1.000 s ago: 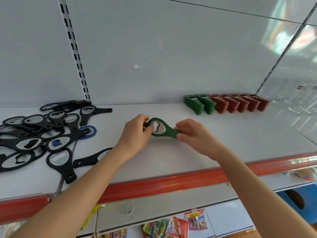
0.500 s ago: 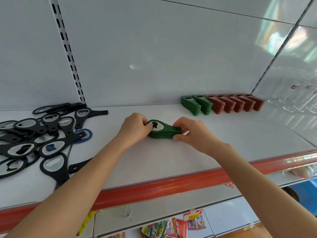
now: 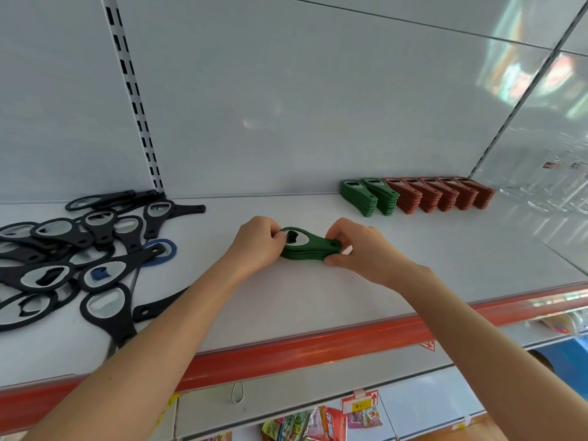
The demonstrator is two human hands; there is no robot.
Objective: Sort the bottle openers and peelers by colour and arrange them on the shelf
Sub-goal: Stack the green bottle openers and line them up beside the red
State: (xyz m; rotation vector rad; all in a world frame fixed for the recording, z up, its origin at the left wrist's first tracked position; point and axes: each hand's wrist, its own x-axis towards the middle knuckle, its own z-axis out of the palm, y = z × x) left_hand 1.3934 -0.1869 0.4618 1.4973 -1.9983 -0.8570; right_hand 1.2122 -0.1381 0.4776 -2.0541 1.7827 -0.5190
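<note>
A small stack of green bottle openers (image 3: pixel 310 248) rests on the white shelf (image 3: pixel 413 259) in the middle. My left hand (image 3: pixel 257 246) pinches its round head end, and my right hand (image 3: pixel 362 249) pinches its narrow handle end. At the back right stand two neat stacks of green openers (image 3: pixel 369 195) beside several stacks of red-brown openers (image 3: pixel 442 194). A loose heap of black openers (image 3: pixel 73 253) lies on the left, with a blue opener (image 3: pixel 165 253) partly under it.
The shelf has a red front strip (image 3: pixel 318 348) and a slotted upright (image 3: pixel 133 90) on the back wall. A glossy side panel (image 3: pixel 541 154) closes the right end. Snack packets (image 3: pixel 305 424) hang on the level below.
The single green opener held up in both hands came down onto a green stack on the shelf. Both hands now squeeze the stack's ends. The view shifted slightly left.
</note>
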